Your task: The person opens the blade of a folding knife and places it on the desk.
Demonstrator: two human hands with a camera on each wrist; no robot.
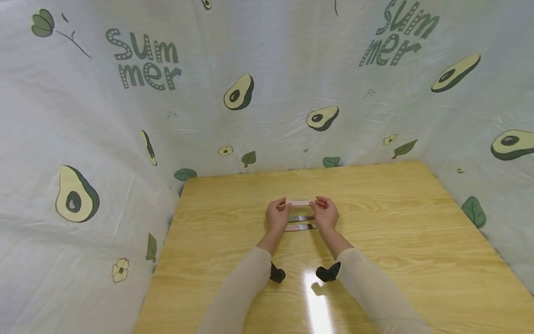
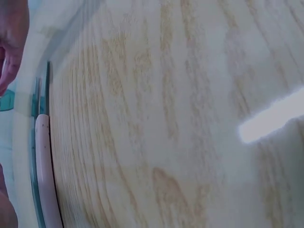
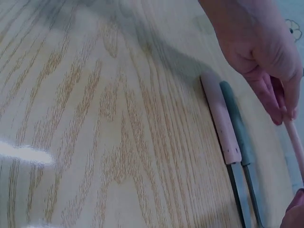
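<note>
A slim, flat pink bar (image 1: 299, 202) is stretched level between both hands; its kind does not show. My left hand (image 1: 277, 215) pinches its left end between thumb and fingers, and my right hand (image 1: 326, 213) pinches the right end. Just nearer to me, two small knives lie side by side on the table, blades toward the right. The farther knife has a green handle (image 3: 236, 121), the closer one a pink handle (image 3: 221, 118). In the right wrist view the left hand (image 3: 266, 52) is at the top, with the pink bar running down from its fingertips.
The wooden table (image 1: 388, 241) has a bright light reflection (image 1: 318, 301) near the front. White cloth (image 1: 275, 55) printed with avocados and leaves stands around its back and sides. Black wrist cameras (image 1: 328, 272) sit below both sleeves.
</note>
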